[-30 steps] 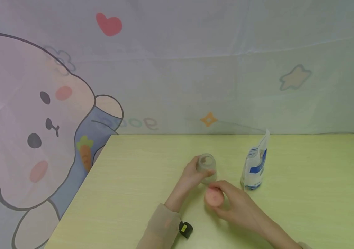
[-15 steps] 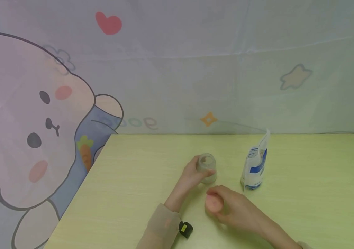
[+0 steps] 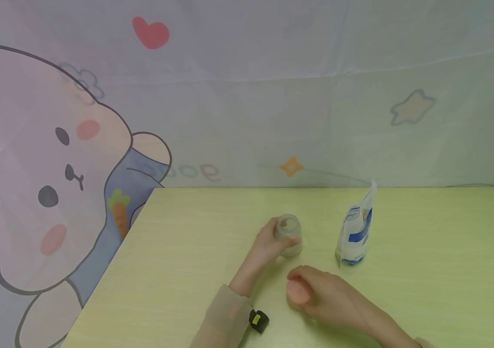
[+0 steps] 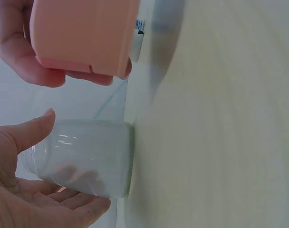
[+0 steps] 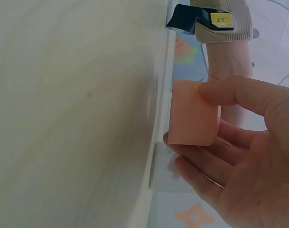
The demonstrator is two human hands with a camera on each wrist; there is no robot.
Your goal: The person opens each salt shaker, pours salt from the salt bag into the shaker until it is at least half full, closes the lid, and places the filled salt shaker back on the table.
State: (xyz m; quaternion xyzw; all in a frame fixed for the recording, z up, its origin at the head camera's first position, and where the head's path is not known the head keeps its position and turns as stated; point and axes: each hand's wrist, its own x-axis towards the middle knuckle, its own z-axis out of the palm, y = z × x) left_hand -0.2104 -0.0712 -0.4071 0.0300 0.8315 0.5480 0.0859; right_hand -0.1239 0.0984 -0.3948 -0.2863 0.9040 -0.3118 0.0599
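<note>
In the head view my left hand (image 3: 267,242) grips a clear glass jar (image 3: 288,233) standing upright on the table, its mouth uncovered. The left wrist view shows the thumb and fingers on opposite sides of the jar (image 4: 89,152). Nearer to me, my right hand (image 3: 333,296) holds a small peach-pink plastic piece (image 3: 297,292) shaped like a short round cup or cap. Thumb and fingers pinch its sides in the right wrist view, where the pink piece (image 5: 194,114) hangs close to the tabletop; I cannot tell whether it touches. Its inside is hidden.
A white and blue plastic pouch (image 3: 354,237) stands upright to the right of the jar. A black strap with a yellow label (image 3: 259,321) sits at my left sleeve. Behind the light wooden table (image 3: 438,251) hangs a printed cloth (image 3: 247,111).
My right hand has drawn the pink piece a little toward me, away from the jar, and lower. My left hand and the jar have stayed in place.
</note>
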